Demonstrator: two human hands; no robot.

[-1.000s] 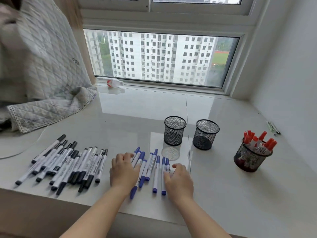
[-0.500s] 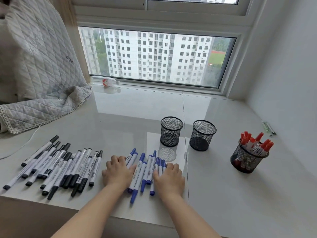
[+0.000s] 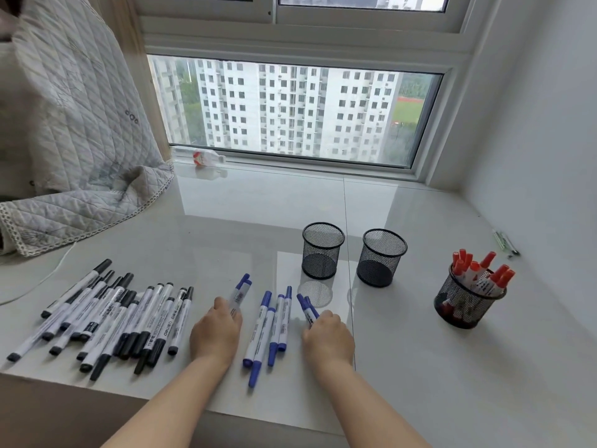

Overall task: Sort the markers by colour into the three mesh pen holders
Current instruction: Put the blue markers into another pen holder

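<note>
Several blue markers (image 3: 270, 328) lie on the white sill between my hands. My left hand (image 3: 215, 333) curls its fingers round blue markers (image 3: 239, 293) at the group's left side. My right hand (image 3: 328, 337) curls round blue markers (image 3: 307, 307) at the right side. Several black markers (image 3: 113, 318) lie in a loose pile to the left. Two empty black mesh holders (image 3: 322, 250) (image 3: 381, 257) stand behind the blue markers. A third mesh holder (image 3: 466, 302) at the right is filled with red markers (image 3: 481, 273).
A quilted grey blanket (image 3: 71, 150) drapes over the sill's left side, with a white cord (image 3: 38, 279) below it. A small bottle (image 3: 206, 156) lies by the window. Two pens (image 3: 505, 242) rest against the right wall. The sill's front edge (image 3: 97, 388) runs just below the markers.
Both hands went from lying flat on the blue markers to curling round some at each side. The view has drawn nearer and shifted slightly.
</note>
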